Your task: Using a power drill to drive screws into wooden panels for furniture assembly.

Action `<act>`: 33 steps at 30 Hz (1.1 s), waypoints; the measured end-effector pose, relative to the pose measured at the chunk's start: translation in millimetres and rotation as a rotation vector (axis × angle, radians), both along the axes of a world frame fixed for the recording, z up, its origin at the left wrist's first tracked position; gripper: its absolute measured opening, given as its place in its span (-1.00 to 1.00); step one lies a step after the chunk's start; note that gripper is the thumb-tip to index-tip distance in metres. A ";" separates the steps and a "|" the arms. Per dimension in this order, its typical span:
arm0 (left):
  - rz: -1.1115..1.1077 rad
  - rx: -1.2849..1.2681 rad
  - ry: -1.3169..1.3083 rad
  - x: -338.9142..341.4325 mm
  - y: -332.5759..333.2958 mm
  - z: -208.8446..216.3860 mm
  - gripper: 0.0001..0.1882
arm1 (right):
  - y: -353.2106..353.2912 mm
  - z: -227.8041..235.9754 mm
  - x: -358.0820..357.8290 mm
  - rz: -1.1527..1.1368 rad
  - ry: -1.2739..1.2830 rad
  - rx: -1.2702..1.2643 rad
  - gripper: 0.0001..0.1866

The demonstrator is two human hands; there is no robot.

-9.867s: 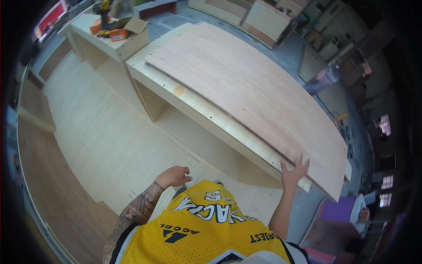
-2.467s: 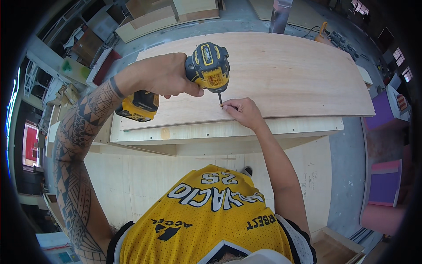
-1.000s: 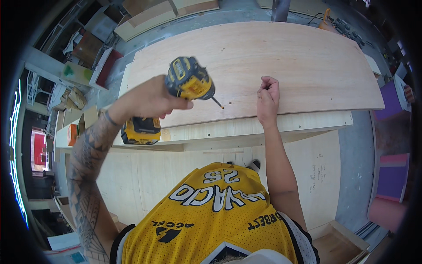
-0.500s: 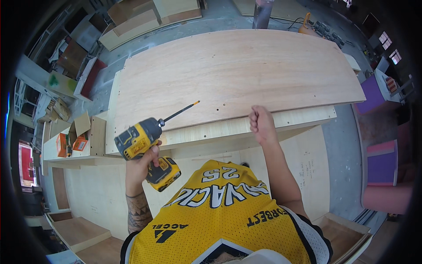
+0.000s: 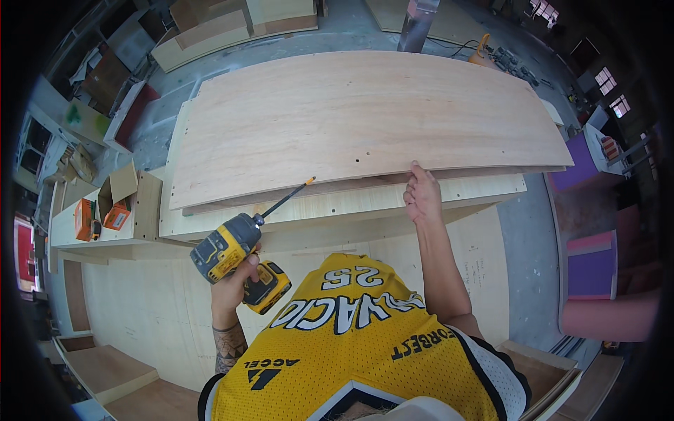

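Note:
My left hand (image 5: 234, 282) is closed round the grip of a yellow and black cordless impact driver (image 5: 226, 247). Its long dark bit with a yellow tip points up and right, just over the front edge of a plywood panel (image 5: 302, 112). That front edge is pinched in my right hand (image 5: 423, 198), right of the middle. Here the panel stands a little raised, with a dark gap beneath it. Below lies the pale wooden carcass (image 5: 337, 205), its front strip dotted with screw holes. A few small holes also show in the panel.
On a wooden box at the left sit an open cardboard box (image 5: 118, 189) and orange cartons (image 5: 85, 219). Pale boards stand below, close to my body. A metal post (image 5: 419, 27) rises behind the panel, and purple and pink furniture (image 5: 591, 265) stands at the right.
My right hand has gone from a loose fist above the front edge to gripping the panel. The panel's front edge has lifted. The driver has shifted slightly down and right.

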State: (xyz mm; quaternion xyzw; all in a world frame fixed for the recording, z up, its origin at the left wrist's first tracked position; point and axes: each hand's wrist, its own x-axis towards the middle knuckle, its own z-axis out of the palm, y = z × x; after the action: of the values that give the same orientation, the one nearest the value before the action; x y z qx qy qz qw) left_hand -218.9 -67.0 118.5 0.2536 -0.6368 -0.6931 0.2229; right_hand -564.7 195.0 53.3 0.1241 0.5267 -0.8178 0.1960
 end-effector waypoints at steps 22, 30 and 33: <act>-0.077 0.074 0.015 -1.1 -10.4 -17.8 -0.64 | 4.3 22.9 53.0 0.258 -0.125 -0.380 -0.71; -0.141 0.034 -0.026 -19.2 1.8 -4.7 -0.67 | -43.2 37.0 40.7 0.355 -0.124 -0.494 -0.80; -0.141 0.007 -0.034 -31.2 10.4 0.7 -0.66 | -51.8 37.4 25.2 0.427 -0.116 -0.476 -0.80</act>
State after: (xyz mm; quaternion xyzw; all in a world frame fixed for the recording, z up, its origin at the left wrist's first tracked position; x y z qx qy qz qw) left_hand -250.1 -56.6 119.2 0.2207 -0.6544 -0.7049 0.1618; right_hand -539.5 143.3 90.6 0.0078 0.3229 -0.8500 0.4161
